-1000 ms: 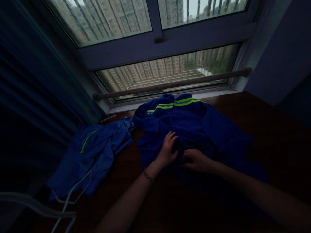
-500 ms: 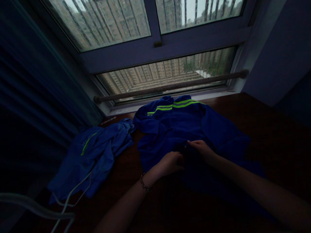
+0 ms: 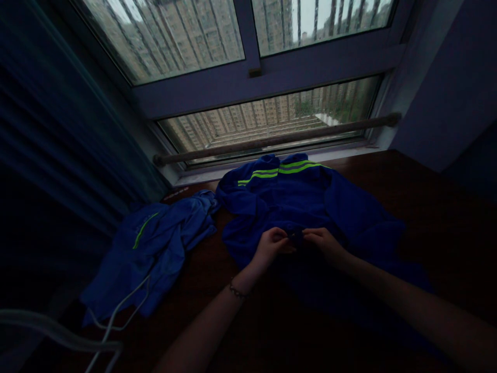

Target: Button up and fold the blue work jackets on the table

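Observation:
A dark blue jacket (image 3: pixel 298 191) with bright yellow-green and grey stripes lies spread on the brown wooden surface, its striped part toward the window. My left hand (image 3: pixel 275 242), a beaded bracelet at its wrist, pinches a fold of the jacket's cloth near its middle. Close by on the right, my right hand (image 3: pixel 320 239) grips the same bunched cloth between thumb and fingers. A short piece of dark fabric stretches between the two hands. The dim light hides its detail and the jacket's lower part.
Left of the jacket lies a crumpled lighter blue garment (image 3: pixel 155 243) with a green stripe. White hanger-like rods or cables (image 3: pixel 112 321) stick in at the lower left. A blue curtain (image 3: pixel 58 129) hangs at the left. Behind is a window with a horizontal rail (image 3: pixel 279 140).
My left hand has moved up and turned, and its fingers now pinch the cloth beside my right hand. The view has shifted slightly; the garments lie as before.

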{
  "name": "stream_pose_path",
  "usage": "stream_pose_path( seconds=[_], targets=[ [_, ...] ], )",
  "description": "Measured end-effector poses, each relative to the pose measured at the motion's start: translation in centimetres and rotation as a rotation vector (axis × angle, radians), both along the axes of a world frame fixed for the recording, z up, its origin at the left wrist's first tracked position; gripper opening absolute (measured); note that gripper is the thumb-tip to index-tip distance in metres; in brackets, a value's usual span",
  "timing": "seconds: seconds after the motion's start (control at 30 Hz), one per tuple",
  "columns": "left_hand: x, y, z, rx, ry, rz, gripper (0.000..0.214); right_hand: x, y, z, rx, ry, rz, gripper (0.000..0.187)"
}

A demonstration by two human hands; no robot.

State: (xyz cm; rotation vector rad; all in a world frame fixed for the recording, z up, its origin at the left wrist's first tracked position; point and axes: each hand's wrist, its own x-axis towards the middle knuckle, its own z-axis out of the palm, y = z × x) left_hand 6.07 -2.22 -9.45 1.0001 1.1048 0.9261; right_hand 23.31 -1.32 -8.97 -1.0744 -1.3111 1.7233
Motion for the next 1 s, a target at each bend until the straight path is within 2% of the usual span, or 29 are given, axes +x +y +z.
stream_pose_path(
  seconds=[0.07,0.2,0.27,0.37,0.43,0.53,0.77,0.9,1.0],
  targets=[
    [-0.1,0.1,-0.4,-0.039,-0.052,0.005,0.037,0.2,0.0,0.1,0.081,-0.06,0.0,0.018],
    [-0.1,-0.1,-0.7,-0.07,-0.097,0.024,0.035,0.6,-0.2,1.0,0.364,-0.128,-0.051,0.019],
    [-0.1,-0.1,-0.8,-0.064,-0.098,0.028,0.034,0.6,-0.5,1.3,0.485,-0.16,-0.02,0.021],
    [-0.1,-0.1,-0.9,-0.044,-0.091,0.034,0.031,0.2,-0.8,0.7,0.624,-0.255,0.055,0.021],
    [-0.2,0.0,-1.0,-0.038,-0.1,0.039,0.031,-0.1,-0.9,0.0,0.675,-0.336,0.014,0.021],
    [-0.4,0.0,-1.2,-0.032,-0.128,0.026,0.03,-0.2,-0.8,-0.8,0.686,-0.398,-0.069,0.023],
    [-0.3,-0.1,-1.0,-0.023,-0.095,-0.001,0.029,0.1,-0.3,-0.3,0.608,-0.332,-0.009,0.021],
    [-0.1,-0.2,-1.0,0.036,0.027,-0.031,0.025,0.1,-0.4,-0.5,0.579,-0.34,-0.035,0.014],
    [0.0,-0.4,-1.2,0.143,0.162,-0.055,0.018,0.0,-0.4,-0.8,0.593,-0.375,-0.064,0.007]
  ],
)
